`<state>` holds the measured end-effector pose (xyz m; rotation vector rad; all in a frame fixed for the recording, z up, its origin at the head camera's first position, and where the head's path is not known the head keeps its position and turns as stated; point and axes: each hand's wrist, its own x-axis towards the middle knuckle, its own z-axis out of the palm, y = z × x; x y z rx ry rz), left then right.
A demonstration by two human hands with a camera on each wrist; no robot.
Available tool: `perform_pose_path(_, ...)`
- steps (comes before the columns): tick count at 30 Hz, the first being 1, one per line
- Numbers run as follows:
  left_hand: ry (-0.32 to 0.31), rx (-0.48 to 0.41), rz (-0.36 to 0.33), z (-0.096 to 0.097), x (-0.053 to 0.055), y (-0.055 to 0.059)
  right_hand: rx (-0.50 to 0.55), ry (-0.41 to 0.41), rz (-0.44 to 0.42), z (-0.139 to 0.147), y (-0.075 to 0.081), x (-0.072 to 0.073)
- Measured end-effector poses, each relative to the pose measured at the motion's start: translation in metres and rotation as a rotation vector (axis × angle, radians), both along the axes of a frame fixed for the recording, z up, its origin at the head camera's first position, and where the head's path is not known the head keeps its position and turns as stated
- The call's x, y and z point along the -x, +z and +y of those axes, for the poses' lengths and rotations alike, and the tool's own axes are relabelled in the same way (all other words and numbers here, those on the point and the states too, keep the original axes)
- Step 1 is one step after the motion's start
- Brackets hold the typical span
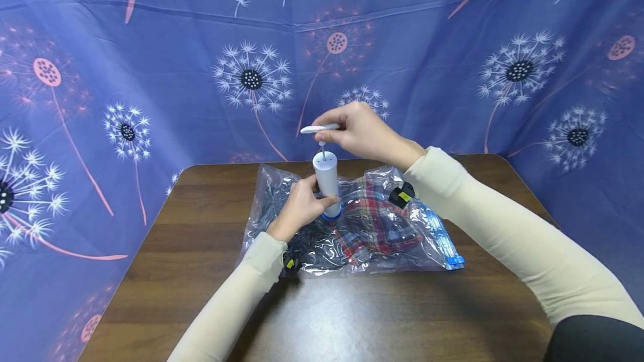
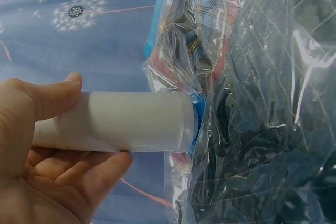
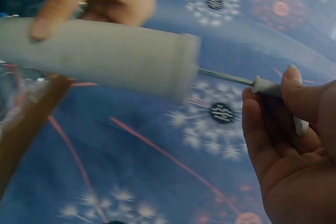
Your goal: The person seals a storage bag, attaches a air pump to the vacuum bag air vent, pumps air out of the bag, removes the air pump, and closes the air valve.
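A white hand pump [image 1: 327, 175] stands nearly upright on the blue ring [image 1: 333, 217] of a clear storage bag [image 1: 263, 205]. My left hand [image 1: 303, 205] grips the pump's barrel near its lower part, thumb on one side and fingers round the other. Above it, my right hand [image 1: 363, 130] holds the white T-shaped handle [image 1: 319, 128]. A thin metal rod [image 3: 226, 76] shows between handle and barrel, so the handle is drawn up. Inside the bag lie red plaid cloth [image 1: 374, 217] and dark quilted cloth [image 2: 262, 129]. In the left wrist view the barrel's end meets the blue ring.
The bag lies on a brown wooden table [image 1: 166, 250]. Along its right side runs a blue zip strip with a slider [image 1: 455, 261]. A blue dandelion-print curtain [image 1: 201, 32] hangs behind the table and at both sides.
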<state>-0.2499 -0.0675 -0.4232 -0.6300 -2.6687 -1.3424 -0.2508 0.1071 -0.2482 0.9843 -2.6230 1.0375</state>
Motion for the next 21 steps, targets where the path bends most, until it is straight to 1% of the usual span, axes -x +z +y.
perform_pose_path(5, -0.013, 0.000, 0.004, 0.001, 0.001, 0.000, -0.047, 0.016, -0.038, 0.004, -0.023, 0.003)
perform_pose_path(9, -0.023, -0.005, 0.011, 0.000, -0.001, 0.002, -0.031, 0.008, -0.057, 0.005, -0.035, 0.004)
perform_pose_path(12, -0.025, -0.004, 0.012, 0.000, -0.001, 0.002, -0.012, -0.005, -0.066, 0.004, -0.039, 0.004)
perform_pose_path(21, -0.018, 0.014, -0.020, -0.002, -0.001, 0.001, 0.001, -0.041, -0.079, 0.001, -0.043, 0.003)
